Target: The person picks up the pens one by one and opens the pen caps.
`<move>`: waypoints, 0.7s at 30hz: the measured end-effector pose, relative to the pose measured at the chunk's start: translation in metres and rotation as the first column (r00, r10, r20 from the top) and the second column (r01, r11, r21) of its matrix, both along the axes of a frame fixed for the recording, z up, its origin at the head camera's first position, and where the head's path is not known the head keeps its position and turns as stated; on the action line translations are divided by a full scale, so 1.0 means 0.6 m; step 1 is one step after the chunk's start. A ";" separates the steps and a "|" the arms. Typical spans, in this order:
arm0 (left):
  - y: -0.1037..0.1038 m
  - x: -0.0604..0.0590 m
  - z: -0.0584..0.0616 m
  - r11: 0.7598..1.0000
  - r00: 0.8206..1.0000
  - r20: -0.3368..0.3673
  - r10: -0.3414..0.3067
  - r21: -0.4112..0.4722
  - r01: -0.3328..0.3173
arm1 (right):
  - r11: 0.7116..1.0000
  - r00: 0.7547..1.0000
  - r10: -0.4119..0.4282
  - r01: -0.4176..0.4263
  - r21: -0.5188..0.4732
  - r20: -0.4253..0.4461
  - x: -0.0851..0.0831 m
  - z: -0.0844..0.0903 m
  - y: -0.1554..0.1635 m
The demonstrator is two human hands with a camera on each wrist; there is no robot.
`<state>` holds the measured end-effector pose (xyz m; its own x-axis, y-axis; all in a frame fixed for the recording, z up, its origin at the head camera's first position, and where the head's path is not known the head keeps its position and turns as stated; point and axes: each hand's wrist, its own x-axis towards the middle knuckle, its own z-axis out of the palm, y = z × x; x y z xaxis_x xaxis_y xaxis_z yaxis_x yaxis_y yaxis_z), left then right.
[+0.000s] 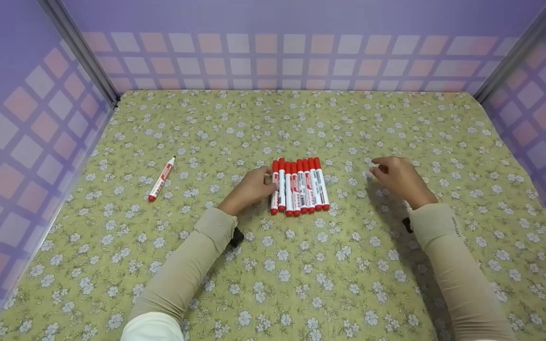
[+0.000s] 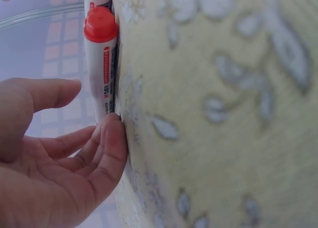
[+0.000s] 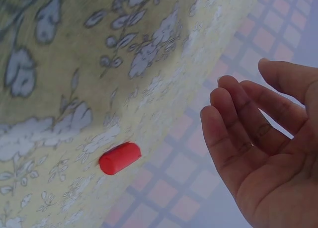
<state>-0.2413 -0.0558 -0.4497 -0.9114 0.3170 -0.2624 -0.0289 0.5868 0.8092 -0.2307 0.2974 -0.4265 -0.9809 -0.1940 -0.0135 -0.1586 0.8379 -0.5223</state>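
Just beside the left grip (image 1: 253,185), the marker row (image 1: 300,185).

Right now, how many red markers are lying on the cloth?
9, as far as I can count. 8 lie side by side in a row at the middle, where the left hand touches its left edge. 1 lone marker lies far left. The tight row may hide another.
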 end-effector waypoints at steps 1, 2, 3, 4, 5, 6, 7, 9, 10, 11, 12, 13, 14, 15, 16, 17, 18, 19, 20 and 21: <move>0.001 -0.001 0.000 1.000 1.000 0.004 0.002 0.002 -0.002 | 1.000 1.000 0.004 -0.004 0.001 0.002 0.000 0.000 -0.002; 0.001 -0.003 0.001 1.000 1.000 0.006 0.002 0.002 -0.002 | 1.000 1.000 0.009 -0.009 -0.002 0.007 0.000 0.000 -0.005; 0.002 -0.004 0.002 1.000 1.000 0.008 0.001 0.000 -0.001 | 1.000 1.000 0.014 -0.014 -0.005 0.011 0.000 0.000 -0.007; 0.003 -0.005 0.002 1.000 1.000 0.014 0.002 -0.007 -0.002 | 1.000 1.000 0.020 -0.020 -0.004 0.018 0.001 0.000 -0.009; 0.004 -0.006 0.003 1.000 1.000 0.022 0.006 -0.014 -0.005 | 1.000 0.999 0.024 -0.024 0.001 0.023 0.001 0.000 -0.012; 0.005 -0.008 0.004 1.000 1.000 0.025 0.008 -0.026 -0.007 | 1.000 0.999 0.028 -0.028 0.007 0.023 0.001 0.000 -0.014; 0.005 -0.010 0.004 0.999 1.000 0.027 0.010 -0.040 -0.009 | 0.999 0.999 0.030 -0.030 0.019 0.020 0.001 0.000 -0.017; 0.007 -0.013 0.004 0.998 0.999 0.030 0.013 -0.066 -0.011 | 0.998 0.999 0.037 -0.037 0.043 0.009 0.000 0.000 -0.021; 0.008 -0.014 0.004 0.997 0.999 0.029 0.014 -0.080 -0.012 | 0.998 0.999 0.042 -0.042 0.054 0.002 -0.001 0.000 -0.023; 0.008 -0.016 0.004 0.996 0.999 0.029 0.016 -0.092 -0.013 | 0.997 0.999 0.045 -0.044 0.065 -0.003 -0.001 0.000 -0.025; 0.009 -0.017 0.004 0.995 0.999 0.028 0.015 -0.102 -0.012 | 0.996 0.999 0.048 -0.048 0.073 -0.006 -0.002 0.000 -0.027; 0.010 -0.018 0.004 0.994 0.999 0.032 0.017 -0.105 -0.014 | 0.996 0.999 0.053 -0.052 0.076 -0.006 -0.002 0.000 -0.029; 0.010 -0.019 0.004 0.994 0.999 0.036 0.018 -0.108 -0.014 | 0.995 0.998 0.060 -0.059 0.075 -0.005 -0.003 -0.001 -0.031; 0.011 -0.020 0.003 0.994 0.999 0.040 0.020 -0.108 -0.015 | 0.995 0.998 0.065 -0.065 0.074 -0.006 -0.003 -0.001 -0.034; 0.011 -0.020 0.003 0.994 0.999 0.043 0.021 -0.105 -0.016 | 0.995 0.997 0.071 -0.070 0.075 -0.007 -0.003 -0.001 -0.036; 0.011 -0.021 0.003 0.995 0.999 0.045 0.022 -0.101 -0.018 | 0.994 0.997 0.073 -0.072 0.076 -0.004 -0.003 -0.001 -0.039; 0.011 -0.021 0.003 0.995 0.999 0.047 0.023 -0.095 -0.018 | 0.994 0.997 0.075 -0.075 0.075 0.000 -0.003 -0.002 -0.041; 0.011 -0.021 0.002 0.996 0.999 0.048 0.022 -0.088 -0.018 | 0.994 0.997 0.074 -0.074 0.079 0.007 -0.003 -0.002 -0.043; 0.011 -0.021 0.002 0.996 0.999 0.049 0.022 -0.085 -0.017 | 0.994 0.997 0.073 -0.074 0.083 0.015 -0.003 -0.003 -0.046; 0.011 -0.021 0.002 0.996 0.999 0.049 0.020 -0.083 -0.016 | 0.994 0.997 0.070 -0.072 0.087 0.026 -0.002 -0.003 -0.049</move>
<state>-0.2537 -0.0492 -0.4486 -0.9020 0.2758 -0.3320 -0.0793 0.6502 0.7556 -0.2319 0.2683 -0.4282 -0.9641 -0.2598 -0.0555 -0.2079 0.8677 -0.4515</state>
